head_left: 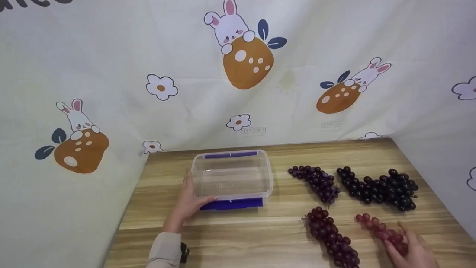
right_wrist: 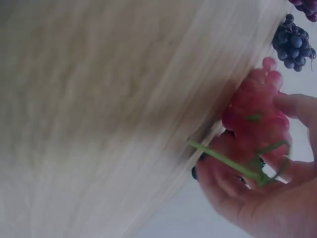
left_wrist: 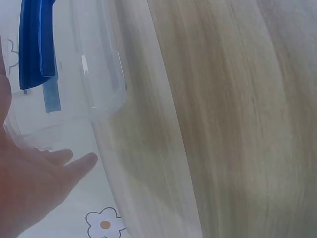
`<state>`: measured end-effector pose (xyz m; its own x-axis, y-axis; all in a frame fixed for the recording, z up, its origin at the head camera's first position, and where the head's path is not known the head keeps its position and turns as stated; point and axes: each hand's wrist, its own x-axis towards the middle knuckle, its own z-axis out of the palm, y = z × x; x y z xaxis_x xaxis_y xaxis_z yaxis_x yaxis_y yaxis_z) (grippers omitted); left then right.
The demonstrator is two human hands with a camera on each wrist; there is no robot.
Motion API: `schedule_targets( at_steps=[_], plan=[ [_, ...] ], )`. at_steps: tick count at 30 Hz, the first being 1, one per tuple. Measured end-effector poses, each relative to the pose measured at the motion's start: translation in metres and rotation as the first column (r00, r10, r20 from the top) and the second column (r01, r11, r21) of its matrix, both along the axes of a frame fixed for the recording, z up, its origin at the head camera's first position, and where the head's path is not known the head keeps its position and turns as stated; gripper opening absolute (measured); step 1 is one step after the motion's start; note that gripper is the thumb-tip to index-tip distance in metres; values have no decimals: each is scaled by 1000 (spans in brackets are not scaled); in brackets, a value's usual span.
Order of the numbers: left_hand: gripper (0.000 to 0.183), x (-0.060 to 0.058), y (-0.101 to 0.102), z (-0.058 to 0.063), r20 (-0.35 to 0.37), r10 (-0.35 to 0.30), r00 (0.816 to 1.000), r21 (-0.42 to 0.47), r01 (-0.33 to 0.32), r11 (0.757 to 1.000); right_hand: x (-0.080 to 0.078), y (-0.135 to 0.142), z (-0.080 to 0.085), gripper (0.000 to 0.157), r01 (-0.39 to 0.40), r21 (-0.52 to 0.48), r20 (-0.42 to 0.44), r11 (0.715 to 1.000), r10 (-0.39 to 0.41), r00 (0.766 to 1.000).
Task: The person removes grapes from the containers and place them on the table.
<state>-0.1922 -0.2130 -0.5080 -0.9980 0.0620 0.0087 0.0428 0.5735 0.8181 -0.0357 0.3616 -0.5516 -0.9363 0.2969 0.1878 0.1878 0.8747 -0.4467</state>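
In the head view a clear plastic food container (head_left: 232,182) with blue clips stands lidless on the table. My left hand (head_left: 189,201) rests against its near left corner, thumb along the front rim and fingers extended along the left side. The left wrist view shows these fingers (left_wrist: 74,168) spread beside the container's clear wall (left_wrist: 101,74). At the lower right, my right hand (head_left: 414,249) holds the stem end of a light red grape bunch (head_left: 383,230). From the right wrist, the red grapes (right_wrist: 260,109) and a green stem (right_wrist: 230,163) show within its curled fingers.
A dark red grape bunch (head_left: 331,236) lies left of the right hand. Behind are a purple bunch (head_left: 316,182) and a black bunch (head_left: 379,186). A printed cloth (head_left: 193,111) hangs along the back and sides of the wooden table (head_left: 253,234).
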Motion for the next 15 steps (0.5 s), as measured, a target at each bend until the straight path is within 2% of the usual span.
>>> schedule_targets(
  at_steps=[3, 6, 8, 11, 15],
  plan=[
    [139, 2, 0, 0, -76, -2, 997, 16, 3, 1000, 2, -5, -1, 72, -5, 25, -79, 1000, 7, 997],
    [131, 7, 1, 0, -168, 4, 986, -7, -5, 1000, 4, -13, 1, 72, -14, 41, -158, 999, 20, 987],
    [124, 12, 2, 1, -211, 14, 977, -46, -24, 999, 4, -21, 4, 72, -10, 29, -169, 1000, 15, 985],
    [113, 23, 6, 3, -236, 29, 971, -120, -58, 991, 3, -33, 10, 73, -12, -8, -172, 1000, 10, 985],
    [106, 40, 13, 6, -261, 50, 964, -236, -114, 965, 0, -51, 16, 72, -18, -46, -171, 999, 10, 985]
  ],
)
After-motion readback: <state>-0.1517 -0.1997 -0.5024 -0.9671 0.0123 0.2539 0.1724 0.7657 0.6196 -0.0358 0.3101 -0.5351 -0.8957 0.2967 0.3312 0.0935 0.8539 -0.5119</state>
